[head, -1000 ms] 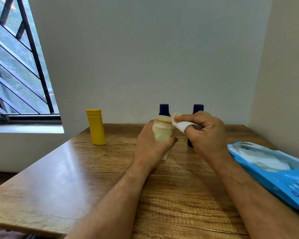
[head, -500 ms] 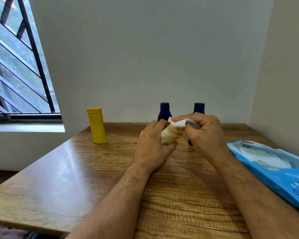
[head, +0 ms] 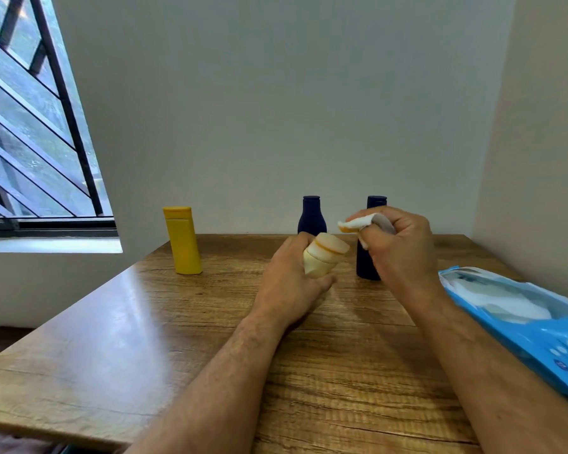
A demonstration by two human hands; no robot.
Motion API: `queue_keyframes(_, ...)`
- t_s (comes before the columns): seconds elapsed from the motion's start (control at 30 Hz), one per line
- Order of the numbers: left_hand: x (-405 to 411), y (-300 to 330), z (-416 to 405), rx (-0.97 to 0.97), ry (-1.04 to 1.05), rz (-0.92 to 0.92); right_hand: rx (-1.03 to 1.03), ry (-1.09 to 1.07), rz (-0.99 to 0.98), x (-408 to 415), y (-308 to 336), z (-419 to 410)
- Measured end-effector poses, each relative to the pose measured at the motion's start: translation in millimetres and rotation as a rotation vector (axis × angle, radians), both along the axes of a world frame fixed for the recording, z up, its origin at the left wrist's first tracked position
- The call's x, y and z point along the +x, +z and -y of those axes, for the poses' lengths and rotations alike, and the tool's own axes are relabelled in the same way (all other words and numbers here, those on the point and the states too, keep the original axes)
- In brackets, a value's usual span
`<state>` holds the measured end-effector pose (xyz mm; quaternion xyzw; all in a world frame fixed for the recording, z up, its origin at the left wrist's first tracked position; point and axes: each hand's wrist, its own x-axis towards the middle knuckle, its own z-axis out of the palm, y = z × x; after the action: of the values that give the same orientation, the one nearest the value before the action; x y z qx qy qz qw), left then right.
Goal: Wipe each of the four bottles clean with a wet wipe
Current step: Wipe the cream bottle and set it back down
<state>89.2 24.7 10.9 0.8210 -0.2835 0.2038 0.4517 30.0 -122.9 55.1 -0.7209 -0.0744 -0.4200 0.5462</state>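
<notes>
We see the right hand (head: 397,247) with its fingers curled round a folded white wet wipe (head: 358,222), one fingertip wrapped in the cloth and pointing left, just above and clear of a small cream plastic bottle with an orange band (head: 325,253). The left hand (head: 292,276) grips that cream bottle, fingers closed round its lower body, tilting it so its cap end points up and right, held above the brown wood-grain table (head: 145,339).

Taking the cream bottle as our landmark: directly behind it stands an upright dark blue plastic bottle (head: 311,214), partly hidden by the left hand. To its right, behind the right hand, stands a second dark blue bottle (head: 366,263). Well to its left, a yellow flat-sided plastic bottle (head: 182,240) stands upright near the table's far edge. Far to its right lies an open light blue wet-wipe packet (head: 538,322), white wipes showing inside. Beyond, to its upper left, is a barred window (head: 30,126).
</notes>
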Motion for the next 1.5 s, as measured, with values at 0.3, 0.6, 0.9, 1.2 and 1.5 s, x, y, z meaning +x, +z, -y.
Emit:
queue_keyframes(0.3, -2.3, 1.9, 1.3, -0.159, -0.007, -0.027, -0.145, -0.074, -0.075, -1.2, -4.1, -4.2)
queue_keyframes(0.6, -3.4, 1.9, 1.3, -0.146, -0.035, -0.019, -0.192, 0.06, -0.06, -1.8, -4.5, -9.9)
queue_keyframes(0.9, -3.6, 2.9, -0.1, -0.187, -0.058, -0.012, -0.239, 0.002, 0.042, -3.0, -5.1, -8.6)
queue_keyframes(1.2, -3.5, 3.3, 0.3, -0.219, -0.073, -0.044, -0.311, -0.084, 0.119, -1.4, -5.2, -3.9)
queue_keyframes(1.5, -2.4, 6.6, 0.4, -0.33, -0.079, -0.104, -0.329, -0.104, 0.141, -2.2, -5.7, -3.0)
